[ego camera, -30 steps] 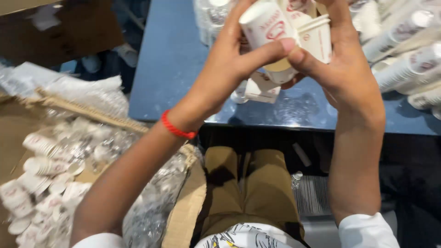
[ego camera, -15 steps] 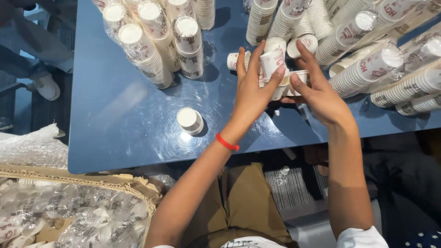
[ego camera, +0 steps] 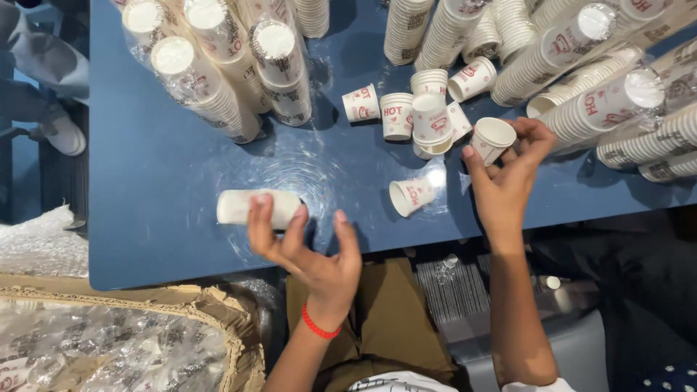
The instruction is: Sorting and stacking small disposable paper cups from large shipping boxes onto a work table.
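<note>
Nearest, the left hand [ego camera: 308, 254] rests spread fingers on a short white paper-cup stack [ego camera: 255, 207] lying sideways on the blue surface [ego camera: 160, 196]. Farther, the right hand [ego camera: 504, 170] pinches one small white paper cup [ego camera: 492, 138], mouth up, beside red-printed loose cups [ego camera: 406, 116].

Looks like a packing/sorting workspace, not a home. Blue worktable [ego camera: 167, 218] loaded with long shrink-wrapped sleeves of paper cups [ego camera: 210, 80], more stacked columns [ego camera: 617, 101] at right, loose cups [ego camera: 396, 116] mid-table. Open cardboard carton [ego camera: 181, 319] lined with plastic wrap below the table edge.
</note>
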